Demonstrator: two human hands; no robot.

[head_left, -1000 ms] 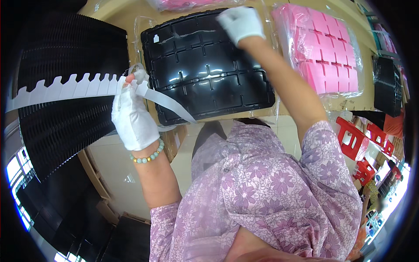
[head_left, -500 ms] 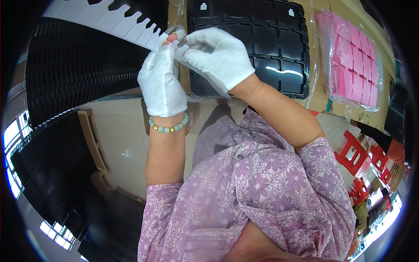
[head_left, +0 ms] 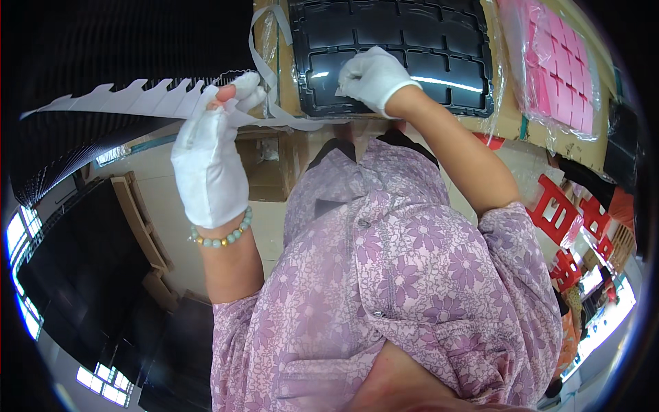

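Observation:
My left hand (head_left: 211,161), in a white glove with bare fingertips, pinches a strip of white bottle-shaped labels (head_left: 147,101) that fans out to the left. From this hand a narrow pale backing ribbon (head_left: 273,82) trails right and loops upward. My right hand (head_left: 376,79), also gloved, is over the near left part of a black plastic tray (head_left: 439,44) with shallow compartments. Its fingers are closed and point down at the tray. A small white label (head_left: 340,91) shows at their tips; whether it touches the tray I cannot tell.
Ribbed black stacked trays (head_left: 130,44) fill the far left. Right of the tray, a plastic-wrapped pack of pink slotted sheets (head_left: 559,75) lies on the cardboard-coloured surface (head_left: 508,103). An open cardboard box (head_left: 264,172) sits below the table edge. Red stools (head_left: 556,206) stand at right.
My hands were together at the strip; now they are apart. The right has gone to the tray with a small label, the left has drawn the strip left and nearer. The view has shifted.

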